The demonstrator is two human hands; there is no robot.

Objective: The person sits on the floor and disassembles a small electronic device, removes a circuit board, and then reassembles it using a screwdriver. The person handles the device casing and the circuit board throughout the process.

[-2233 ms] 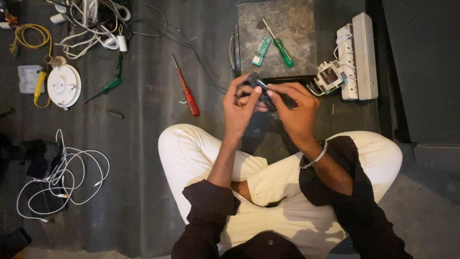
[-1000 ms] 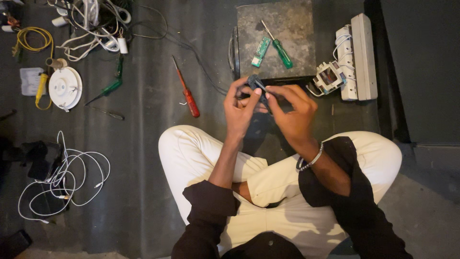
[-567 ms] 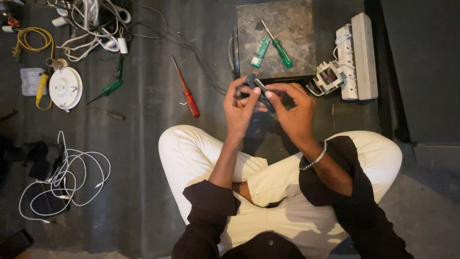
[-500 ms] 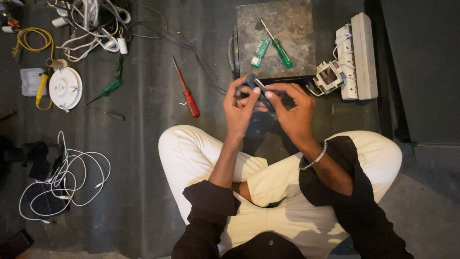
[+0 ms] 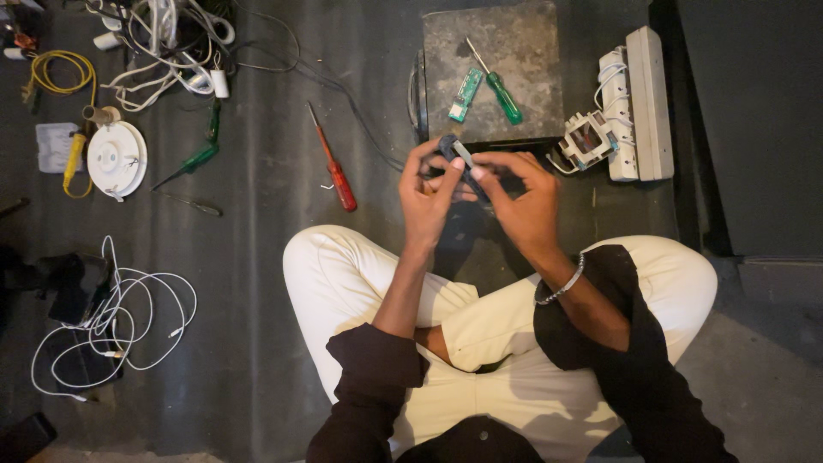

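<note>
I sit cross-legged on a dark floor and hold a small dark part (image 5: 456,154) with a pale strip on it between both hands, above my knees. My left hand (image 5: 426,199) grips its near left side with thumb and fingers. My right hand (image 5: 517,199) pinches its right end with fingertips. Just beyond my hands lies a grey metal box (image 5: 514,60) with a green screwdriver (image 5: 499,87) and a small green circuit board (image 5: 465,94) on top.
A red screwdriver (image 5: 333,163) lies left of my hands and a green one (image 5: 195,156) farther left. A white power strip (image 5: 639,103) and a small transformer frame (image 5: 588,141) are at right. White cables (image 5: 111,313), a round white fitting (image 5: 117,159) and a yellow cable (image 5: 57,77) lie at left.
Both hands stay on the small dark part; the fingers shift slightly and the part turns a little. Nothing else has moved.
</note>
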